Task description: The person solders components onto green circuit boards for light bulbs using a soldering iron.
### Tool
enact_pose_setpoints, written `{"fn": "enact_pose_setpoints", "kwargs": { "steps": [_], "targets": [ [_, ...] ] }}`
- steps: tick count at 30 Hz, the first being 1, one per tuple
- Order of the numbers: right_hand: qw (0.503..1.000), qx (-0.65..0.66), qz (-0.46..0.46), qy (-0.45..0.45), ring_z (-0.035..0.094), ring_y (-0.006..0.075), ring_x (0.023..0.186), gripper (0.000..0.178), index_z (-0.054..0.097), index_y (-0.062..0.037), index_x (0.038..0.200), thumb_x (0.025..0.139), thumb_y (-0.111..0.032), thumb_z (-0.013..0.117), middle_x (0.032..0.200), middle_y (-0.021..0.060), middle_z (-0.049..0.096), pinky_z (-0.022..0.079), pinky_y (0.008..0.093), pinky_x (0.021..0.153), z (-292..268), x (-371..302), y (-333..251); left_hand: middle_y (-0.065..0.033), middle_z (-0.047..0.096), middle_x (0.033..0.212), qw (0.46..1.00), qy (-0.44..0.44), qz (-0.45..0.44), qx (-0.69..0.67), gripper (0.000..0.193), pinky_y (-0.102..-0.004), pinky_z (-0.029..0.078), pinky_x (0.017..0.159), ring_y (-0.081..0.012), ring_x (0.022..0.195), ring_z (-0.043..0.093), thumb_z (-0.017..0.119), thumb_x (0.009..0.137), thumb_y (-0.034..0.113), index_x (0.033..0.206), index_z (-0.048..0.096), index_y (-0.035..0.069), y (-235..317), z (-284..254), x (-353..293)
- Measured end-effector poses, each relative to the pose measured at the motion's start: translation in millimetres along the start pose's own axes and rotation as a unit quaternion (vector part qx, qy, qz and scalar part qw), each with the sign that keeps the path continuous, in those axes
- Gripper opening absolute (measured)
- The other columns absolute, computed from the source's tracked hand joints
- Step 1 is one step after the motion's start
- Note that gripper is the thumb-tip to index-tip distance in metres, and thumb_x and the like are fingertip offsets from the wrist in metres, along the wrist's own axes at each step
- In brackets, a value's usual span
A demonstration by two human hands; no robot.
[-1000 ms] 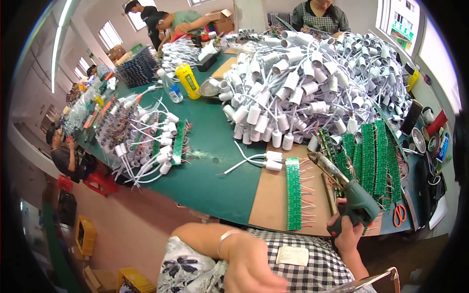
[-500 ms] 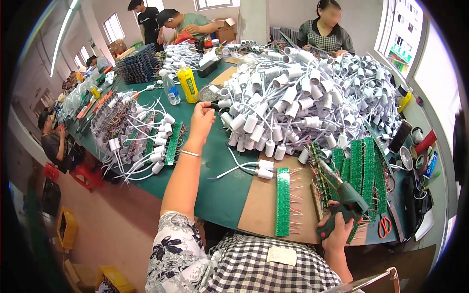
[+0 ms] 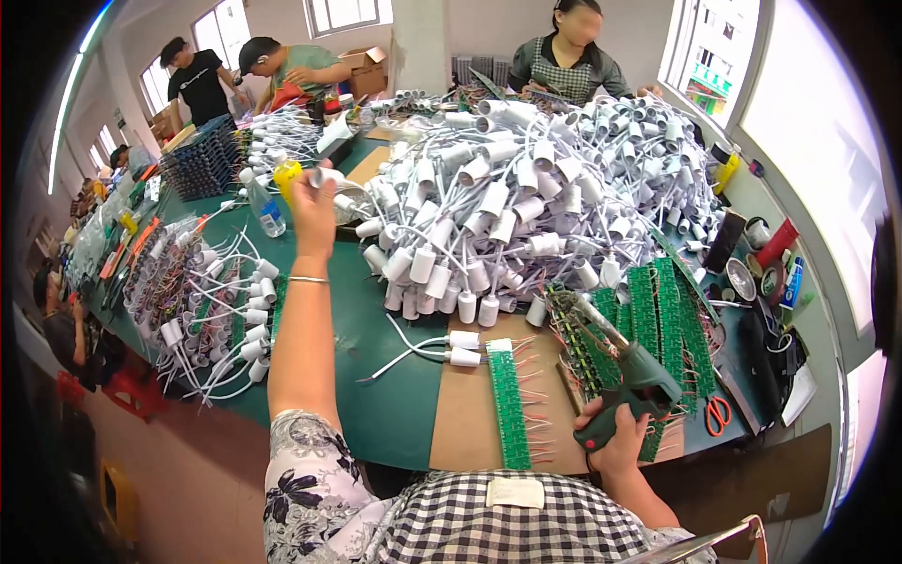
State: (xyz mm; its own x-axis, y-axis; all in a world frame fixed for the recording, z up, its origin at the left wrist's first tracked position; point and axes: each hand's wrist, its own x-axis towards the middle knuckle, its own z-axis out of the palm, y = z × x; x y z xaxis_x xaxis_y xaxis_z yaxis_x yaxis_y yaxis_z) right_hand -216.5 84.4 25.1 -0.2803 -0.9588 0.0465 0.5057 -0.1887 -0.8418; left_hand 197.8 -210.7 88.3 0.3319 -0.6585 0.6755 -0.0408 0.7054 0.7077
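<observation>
My left hand (image 3: 314,209) is raised at the left edge of the big heap, fingers closed on a white cylindrical lamp socket (image 3: 328,176). My right hand (image 3: 616,442) is wrapped around the handle of a dark green soldering gun (image 3: 648,381), its tip angled up and left over the boards. Between my hands, a long green circuit board strip (image 3: 508,409) lies on brown cardboard (image 3: 460,423), with thin wires along its right edge. Two white sockets with cables (image 3: 464,357) rest at the strip's far end. Behind them rises a heap of white corded sockets (image 3: 489,202).
More green board strips (image 3: 648,310) lie right of the cardboard, near orange-handled scissors (image 3: 718,415). Wired sockets and boards (image 3: 169,291) are piled at left. A clear bottle (image 3: 266,207) and a yellow bottle (image 3: 286,175) stand beside my left hand. Co-workers sit and stand across the table.
My left hand has risen and closed on a white socket. The view has turned slightly, shifting the scene leftward. My right hand still grips the soldering gun.
</observation>
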Motion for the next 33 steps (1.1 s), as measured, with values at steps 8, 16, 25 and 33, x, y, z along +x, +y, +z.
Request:
{"fn": "enact_pose_setpoints", "kwargs": {
  "steps": [8, 16, 25, 33],
  "targets": [
    [0.993, -0.099, 0.058, 0.003, 0.058, 0.0181, 0.066, 0.013, 0.055, 0.0030, 0.093, 0.083, -0.005, 0.055, 0.078, 0.0089, 0.058, 0.048, 0.0309, 0.060, 10.4, 9.2, 2.1, -0.0103, 0.055, 0.096, 0.874, -0.376, 0.176, 0.253, 0.043, -0.0308, 0.048, 0.066, -0.0247, 0.083, 0.059, 0.075, 0.072, 0.012, 0.108, 0.053, 0.008, 161.5, 109.4, -107.6],
    [0.965, -0.205, 0.019, -0.165, 0.058, 0.0113, 0.087, 0.033, 0.054, -0.0025, 0.114, 0.082, -0.001, 0.063, 0.095, 0.0040, 0.060, 0.047, 0.0263, 0.079, 32.2, 16.2, -6.1, -0.0100, 0.059, 0.088, 0.841, -0.519, -0.027, 0.148, 0.036, -0.0383, 0.048, 0.061, -0.0295, 0.075, 0.061, 0.071, 0.069, 0.009, 0.101, 0.055, 0.008, 145.9, 144.4, -228.0],
    [0.956, -0.270, -0.023, -0.111, 0.059, 0.0102, 0.076, 0.015, 0.061, -0.0017, 0.099, 0.084, -0.003, 0.064, 0.084, 0.0035, 0.061, 0.048, 0.0257, 0.066, 22.7, 1.3, 10.7, -0.0104, 0.058, 0.089, 0.826, -0.527, 0.011, 0.197, 0.037, -0.0402, 0.047, 0.066, -0.0291, 0.080, 0.060, 0.067, 0.069, 0.009, 0.104, 0.053, 0.007, 157.9, 140.7, -247.5],
    [0.931, -0.335, 0.043, -0.140, 0.055, 0.0099, 0.072, 0.011, 0.058, -0.0018, 0.097, 0.086, -0.002, 0.061, 0.082, 0.0036, 0.058, 0.045, 0.0254, 0.063, 16.7, -1.9, 8.5, -0.0156, 0.055, 0.100, 0.823, -0.539, -0.119, 0.138, 0.031, -0.0439, 0.048, 0.072, -0.0365, 0.087, 0.057, 0.061, 0.082, 0.015, 0.109, 0.048, 0.006, 170.7, 130.1, -246.1]
  ]
}}
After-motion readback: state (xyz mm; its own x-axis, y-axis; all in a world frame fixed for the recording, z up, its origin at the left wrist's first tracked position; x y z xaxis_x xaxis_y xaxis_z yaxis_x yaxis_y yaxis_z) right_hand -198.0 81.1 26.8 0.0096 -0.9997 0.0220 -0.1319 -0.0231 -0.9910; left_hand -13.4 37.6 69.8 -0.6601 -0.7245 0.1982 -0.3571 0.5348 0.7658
